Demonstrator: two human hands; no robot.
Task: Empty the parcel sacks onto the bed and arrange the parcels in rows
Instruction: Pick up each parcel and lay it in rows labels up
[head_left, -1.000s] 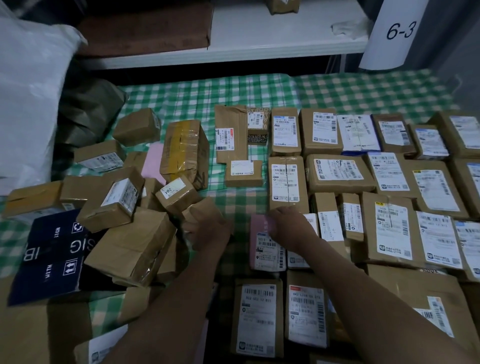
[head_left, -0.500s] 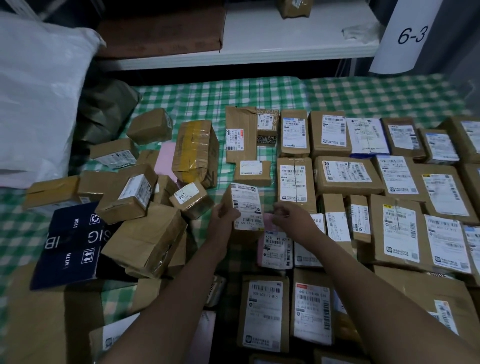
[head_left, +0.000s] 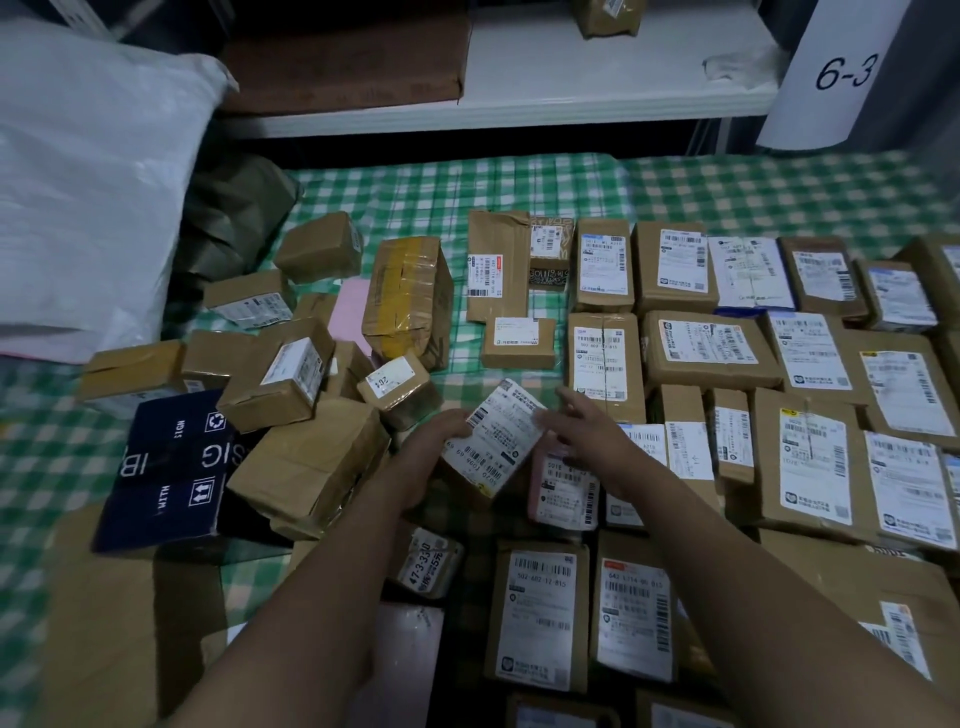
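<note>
Parcel (head_left: 488, 448) now askew (white label (head_left: 500, 426) upward)

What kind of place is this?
Likely a parcel sorting or pickup storeroom: many labelled parcels lie on the checked bed, a white sack sits beside them, and a sign reads 6-3.

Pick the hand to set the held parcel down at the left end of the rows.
Left. The left hand grips the white-labelled parcel, with bare checked bedsheet just beyond it beside the rows. The right hand is open, fingers straight at the parcel's right edge, gripping nothing.
</note>
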